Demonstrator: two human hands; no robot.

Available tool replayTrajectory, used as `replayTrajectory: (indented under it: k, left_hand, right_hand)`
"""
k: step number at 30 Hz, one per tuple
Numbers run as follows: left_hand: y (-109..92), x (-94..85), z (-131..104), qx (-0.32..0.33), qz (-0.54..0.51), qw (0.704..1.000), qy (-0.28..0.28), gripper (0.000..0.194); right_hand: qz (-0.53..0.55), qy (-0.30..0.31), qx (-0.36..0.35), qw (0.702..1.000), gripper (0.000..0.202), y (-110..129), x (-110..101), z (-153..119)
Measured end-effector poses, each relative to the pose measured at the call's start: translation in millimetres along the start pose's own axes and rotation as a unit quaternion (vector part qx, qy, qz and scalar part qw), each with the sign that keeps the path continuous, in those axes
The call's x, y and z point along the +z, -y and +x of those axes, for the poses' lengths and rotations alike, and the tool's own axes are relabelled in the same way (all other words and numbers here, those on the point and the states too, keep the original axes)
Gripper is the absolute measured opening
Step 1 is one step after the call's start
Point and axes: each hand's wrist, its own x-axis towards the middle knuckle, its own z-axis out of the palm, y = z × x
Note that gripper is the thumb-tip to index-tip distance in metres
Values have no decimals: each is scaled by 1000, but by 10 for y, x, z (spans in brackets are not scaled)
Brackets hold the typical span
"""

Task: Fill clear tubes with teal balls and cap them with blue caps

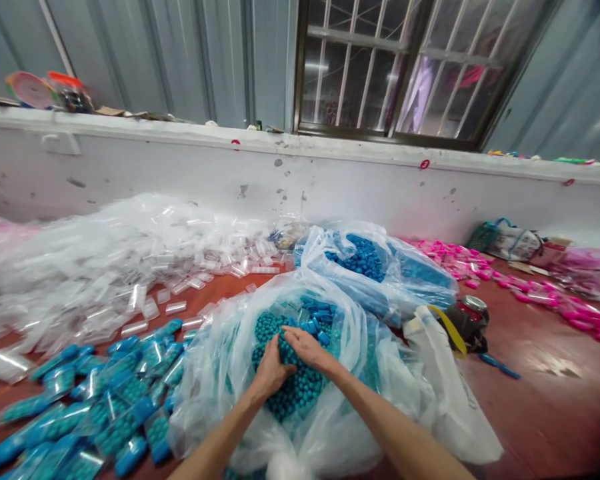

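Observation:
A large translucent plastic bag stands open in front of me, filled with round teal beads. Both my hands reach into its mouth, close together over the beads. My left hand is curled, its thumb apart from the fingers; what it grips is mostly hidden, with teal showing beside it. From the right, my right hand stretches its fingers over the beads towards my left fingertips. Several blue caps lie on the beads just behind my hands.
Filled clear containers with blue caps cover the floor at left. Behind them rises a heap of clear empty containers. Another bag holds blue caps. Pink pieces, a white sack and a lidded jar are at right.

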Motion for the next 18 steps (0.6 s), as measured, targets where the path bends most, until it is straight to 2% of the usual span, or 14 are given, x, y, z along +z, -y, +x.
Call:
replayTrajectory:
  k: [2, 5, 8, 10, 13, 16, 18]
  left_hand:
    - [-9, -122, -75, -6, 23, 1000, -9, 72]
    - [-43, -275, -221, -11, 47, 997, -66, 50]
    - [-127, -315, -353, -13, 69, 995, -64, 32]
    - [-197, -272, -399, 5, 94, 995, -31, 29]
    - [-255, -165, -395, 16, 144, 989, 5, 30]
    - [-211, -92, -349, -13, 157, 987, 13, 32]
    - [-149, -77, -331, -25, 151, 988, 9, 31]
  right_hand:
    - [13, -13, 8, 1000, 38, -24, -119, -18]
    - [17, -25, 61, 998, 37, -112, -291, -118]
    - [-43, -39, 78, 995, 33, -186, -352, -260]
    - [-119, -40, 57, 990, 29, -192, -285, -340]
    - [-206, -20, 49, 977, 31, -146, -68, -422]
    - [-204, -14, 28, 978, 33, -76, 121, -476]
    - [-165, -19, 3, 986, 32, -27, 157, -502]
